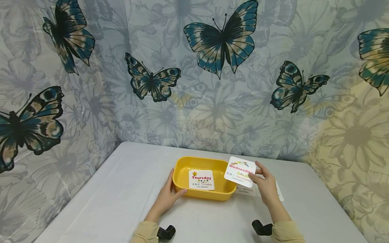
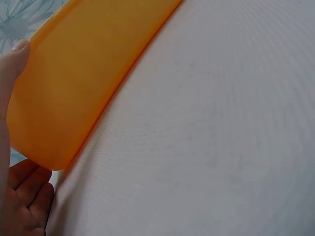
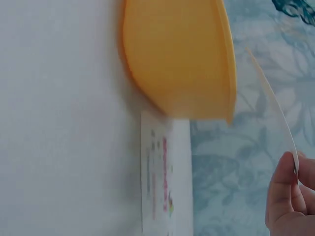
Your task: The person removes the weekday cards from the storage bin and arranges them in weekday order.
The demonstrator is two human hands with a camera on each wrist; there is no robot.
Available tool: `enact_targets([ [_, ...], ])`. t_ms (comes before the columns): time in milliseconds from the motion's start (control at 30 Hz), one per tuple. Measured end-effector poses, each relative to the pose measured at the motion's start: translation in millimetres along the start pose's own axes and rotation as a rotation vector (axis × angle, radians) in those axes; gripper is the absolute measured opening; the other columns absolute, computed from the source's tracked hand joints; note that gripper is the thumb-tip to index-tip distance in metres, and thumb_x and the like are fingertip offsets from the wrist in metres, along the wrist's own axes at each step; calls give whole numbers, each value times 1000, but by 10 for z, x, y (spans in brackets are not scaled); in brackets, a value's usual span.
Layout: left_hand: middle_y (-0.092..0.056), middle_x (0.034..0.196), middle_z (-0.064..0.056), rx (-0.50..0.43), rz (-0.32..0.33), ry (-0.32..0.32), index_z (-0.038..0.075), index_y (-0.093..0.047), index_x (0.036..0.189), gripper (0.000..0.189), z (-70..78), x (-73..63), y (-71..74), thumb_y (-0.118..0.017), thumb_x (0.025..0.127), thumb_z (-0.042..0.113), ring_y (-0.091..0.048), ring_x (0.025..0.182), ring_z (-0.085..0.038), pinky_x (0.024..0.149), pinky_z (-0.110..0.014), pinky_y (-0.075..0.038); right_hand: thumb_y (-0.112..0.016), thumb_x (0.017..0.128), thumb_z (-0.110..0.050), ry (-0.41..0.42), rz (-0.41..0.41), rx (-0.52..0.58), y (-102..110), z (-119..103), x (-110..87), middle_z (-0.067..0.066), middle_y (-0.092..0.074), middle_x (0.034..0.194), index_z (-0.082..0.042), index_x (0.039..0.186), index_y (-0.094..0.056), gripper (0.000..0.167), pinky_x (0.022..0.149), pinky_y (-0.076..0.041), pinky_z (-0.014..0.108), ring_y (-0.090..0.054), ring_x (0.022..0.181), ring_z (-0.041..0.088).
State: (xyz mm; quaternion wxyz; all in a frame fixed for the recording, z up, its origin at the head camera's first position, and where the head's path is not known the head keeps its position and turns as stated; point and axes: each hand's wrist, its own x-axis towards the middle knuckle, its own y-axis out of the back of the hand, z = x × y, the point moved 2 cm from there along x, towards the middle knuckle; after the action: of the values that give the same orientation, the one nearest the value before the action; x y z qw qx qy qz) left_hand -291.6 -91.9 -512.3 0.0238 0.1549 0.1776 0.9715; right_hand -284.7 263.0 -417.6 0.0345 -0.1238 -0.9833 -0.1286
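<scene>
My right hand [image 1: 266, 187] pinches a white card [image 1: 235, 171] printed "Wednesday" by its right edge. It holds this card up over the right end of a yellow plastic basin [image 1: 209, 195]; in the right wrist view the card [image 3: 275, 105] shows edge-on, slightly bowed. Inside the basin lies a "Thursday" card [image 1: 201, 186], face up. At the basin's left end, my left hand [image 1: 165, 199] grips the corner, thumb on the front side and fingers round the end. The left wrist view shows the thumb near the rim and the curled fingers [image 2: 32, 189] by the lower corner.
On the table right of the basin lies a "Monday" card [image 1: 247, 191], partly hidden by the basin and the raised card. A white card edge [image 1: 279, 193] shows beyond my right wrist. A white cloth covers the table [image 1: 100, 202]; a butterfly-patterned curtain [image 1: 218, 111] hangs behind.
</scene>
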Motion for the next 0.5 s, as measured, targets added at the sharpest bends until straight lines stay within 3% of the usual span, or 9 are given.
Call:
enact_targets([
  [100, -20, 151, -11, 2, 4, -4, 14, -12, 150, 97, 37, -6, -2, -73, 79, 39, -23, 135, -26, 109, -40, -21, -59, 91, -10, -31, 41, -17, 201, 58, -11, 10, -43, 110, -10, 147, -28, 64, 69, -49, 15, -49, 79, 4],
  [333, -21, 149, -20, -21, 11, 0, 4, -14, 148, 91, 433, -120, 67, -73, 81, 23, -24, 133, -34, 109, -44, -22, -60, 91, -12, -127, 116, -6, 647, 268, 2, 5, -42, 107, -8, 147, -26, 65, 68, -48, 10, -46, 82, 1],
  [500, -22, 148, -20, -23, 21, 5, 4, -15, 148, 90, 432, -126, 60, -73, 81, 23, -24, 133, -34, 109, -45, -21, -61, 89, -8, -204, 186, 78, 905, 436, 10, -1, -45, 101, -6, 146, -28, 66, 70, -47, 7, -46, 83, -2],
])
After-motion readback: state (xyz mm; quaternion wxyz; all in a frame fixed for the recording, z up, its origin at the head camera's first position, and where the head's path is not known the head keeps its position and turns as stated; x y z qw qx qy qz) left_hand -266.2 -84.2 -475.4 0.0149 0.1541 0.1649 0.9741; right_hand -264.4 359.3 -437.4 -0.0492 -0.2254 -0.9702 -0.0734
